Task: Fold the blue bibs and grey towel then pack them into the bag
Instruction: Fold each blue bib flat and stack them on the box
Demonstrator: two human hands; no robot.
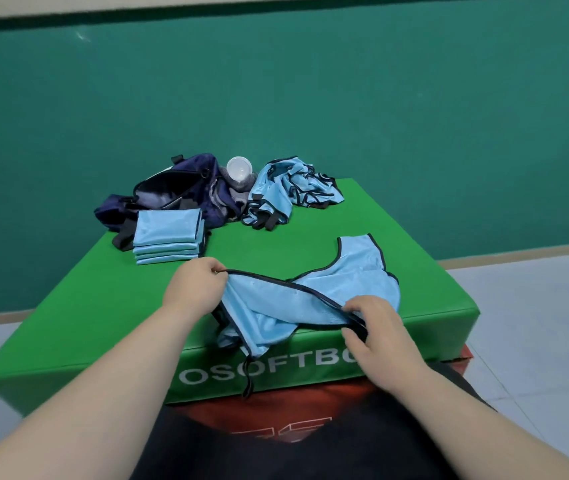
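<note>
Left hand (194,284): closed in a pinch on the black-trimmed edge of a bib (311,299), above the near part of the box (103,323).
Right hand (371,327): curled round the same trimmed edge further along, at the near rim of the box.
Bib: held stretched between both hands; its near part was draped over the front face of the box, with a black strap hanging down, and its far part was spread flat on the green top.
Box: green and padded, printed with white letters on the front; it was set on a red base (276,407).
Stack (167,237): folded blue bibs were piled neatly at the far left of the top, touching the bag (172,195).
Bag: dark blue, left open behind the stack.
Towel (241,185): grey, bunched between the bag and the pile (293,188), with a white round item (239,169) seen on it.
Pile: unfolded blue bibs were heaped at the far edge, right of the towel.
Wall (414,116): teal, seen behind the box.
</note>
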